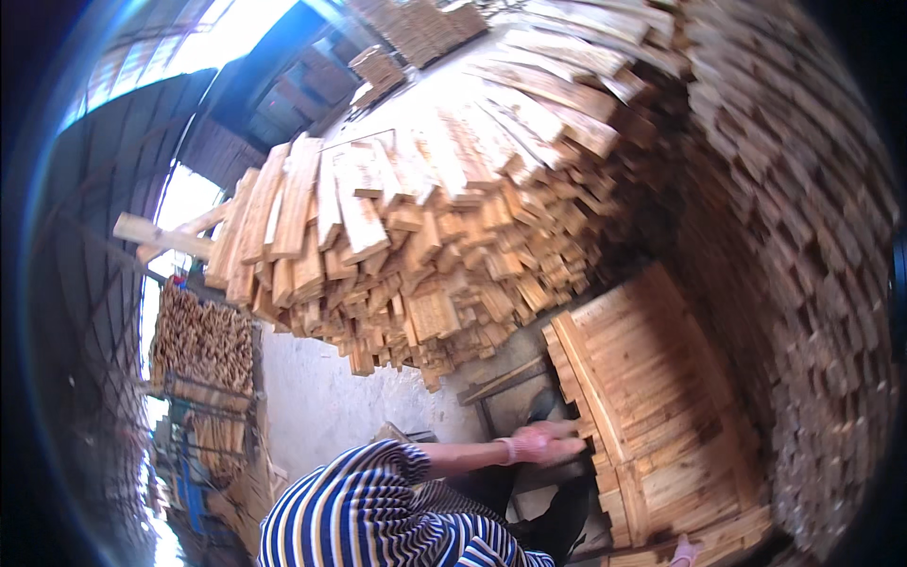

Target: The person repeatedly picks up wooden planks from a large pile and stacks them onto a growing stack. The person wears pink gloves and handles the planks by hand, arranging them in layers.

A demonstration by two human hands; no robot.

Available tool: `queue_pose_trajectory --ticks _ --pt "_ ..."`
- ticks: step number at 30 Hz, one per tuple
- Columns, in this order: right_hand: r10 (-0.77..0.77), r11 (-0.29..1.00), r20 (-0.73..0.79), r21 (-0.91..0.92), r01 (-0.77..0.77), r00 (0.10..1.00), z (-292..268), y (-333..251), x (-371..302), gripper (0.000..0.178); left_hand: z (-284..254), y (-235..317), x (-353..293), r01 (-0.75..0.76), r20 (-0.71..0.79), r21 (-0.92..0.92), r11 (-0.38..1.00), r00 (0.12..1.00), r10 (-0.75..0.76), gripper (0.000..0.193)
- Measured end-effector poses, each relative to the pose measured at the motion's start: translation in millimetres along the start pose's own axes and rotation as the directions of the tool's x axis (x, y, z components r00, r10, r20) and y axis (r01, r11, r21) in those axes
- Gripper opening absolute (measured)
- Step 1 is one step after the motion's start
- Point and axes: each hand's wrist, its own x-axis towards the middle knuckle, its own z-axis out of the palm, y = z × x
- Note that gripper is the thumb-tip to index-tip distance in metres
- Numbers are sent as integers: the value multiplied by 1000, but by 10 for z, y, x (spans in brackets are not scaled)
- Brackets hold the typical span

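Through the head camera I saw a stack of reddish-brown boards (652, 378) at lower right, straight-grained and smooth-faced, with dark knots and shadowed patches. Its upper faces lay side by side like one broad panel, with narrower strips laid across the near part; along the left side, squared ends stuck out unevenly, like blunt teeth.

The left hand (546, 444), in what looked like a thin pink glove, reached out to those squared ends. Its fingers pointed toward the wood, but motion blurred them, and I could not tell whether they were touching or gripping it. The right hand (687, 550), also pink, showed at the near edge of the same stack, mostly cut off by the frame; I could not tell how its fingers stood. The left arm came from a striped shirt (350, 510) of blue, white and yellow.

Beyond the hands spread a large pile of rough planks (453, 255), pale and sunlit on top, orange at the blocky ends. A tall wall of stacked wood (784, 236) curved along the right. At far left, a rack held a dense bundle of sticks (203, 335), ends outward, above a smooth grey floor (321, 387).
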Motion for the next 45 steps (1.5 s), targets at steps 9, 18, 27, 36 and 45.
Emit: queue_pose_trajectory --ticks 9,18,27,36,45 --pt "-591 656 -28 564 501 806 -238 -1835 -943 92 -1155 -847 -1746 92 -495 -348 933 827 -266 84" --pt "-999 -33 -5 750 660 -44 -899 -4016 -5349 85 -3002 -1250 -3678 -263 -995 96 960 1 100 65" --pt "-616 -772 -267 388 503 -741 -1262 -4698 -8540 84 -5032 -2387 -5650 -436 -833 72 897 -522 -187 88" --pt "-569 -820 -132 10 573 -812 -527 -5419 -9561 90 -6863 -3051 -5581 -845 -893 168 508 -348 -283 68" --pt "-577 -800 -116 -120 588 -809 -414 -5558 -9528 75 -7205 -2494 -5969 -431 -895 251 867 -445 37 42"
